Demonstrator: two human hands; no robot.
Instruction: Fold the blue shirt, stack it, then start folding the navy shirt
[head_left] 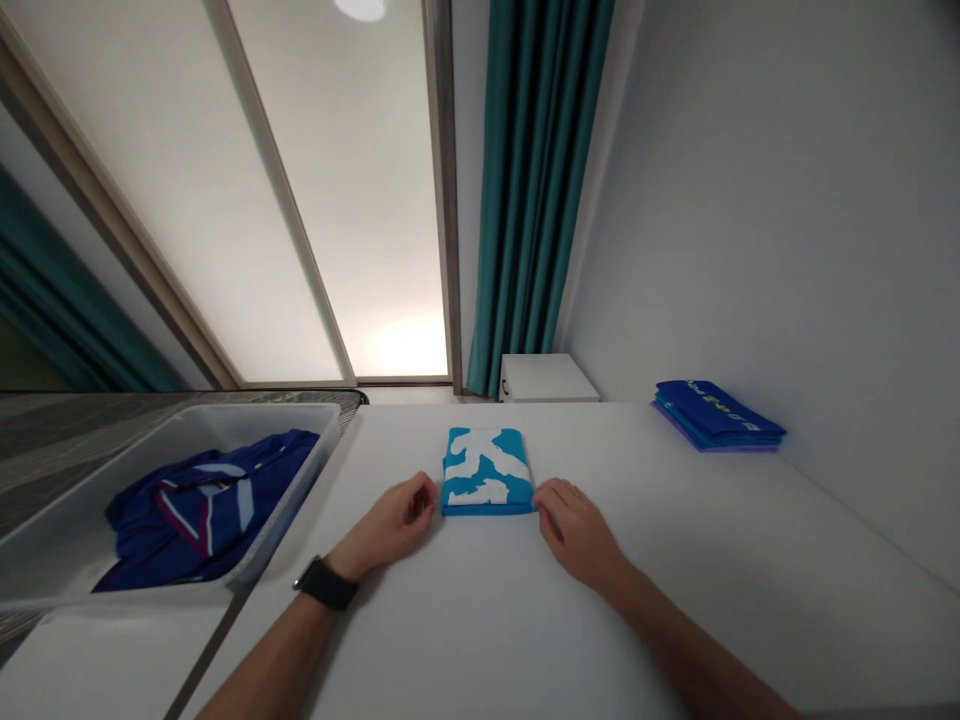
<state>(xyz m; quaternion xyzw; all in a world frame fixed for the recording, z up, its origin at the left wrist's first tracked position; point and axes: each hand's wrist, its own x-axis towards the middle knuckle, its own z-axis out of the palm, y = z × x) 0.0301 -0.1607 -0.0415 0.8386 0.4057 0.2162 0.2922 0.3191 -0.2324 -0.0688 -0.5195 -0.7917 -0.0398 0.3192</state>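
Observation:
A small folded cloth (486, 470), turquoise with white patches, lies on the white table (675, 580) in front of me. My left hand (394, 522), with a black watch on its wrist, rests by the cloth's near left corner, its fingers curled and touching the edge. On the other side my right hand (576, 530) lies at the near right corner with its fingers bent down against the table and the cloth's edge. Neither hand lifts the cloth.
A grey plastic bin (60, 520) at the left holds crumpled dark blue clothing (202, 505). A stack of folded blue garments (716, 413) lies at the table's far right by the wall. A white box (546, 378), teal curtain (536, 190) and window stand behind.

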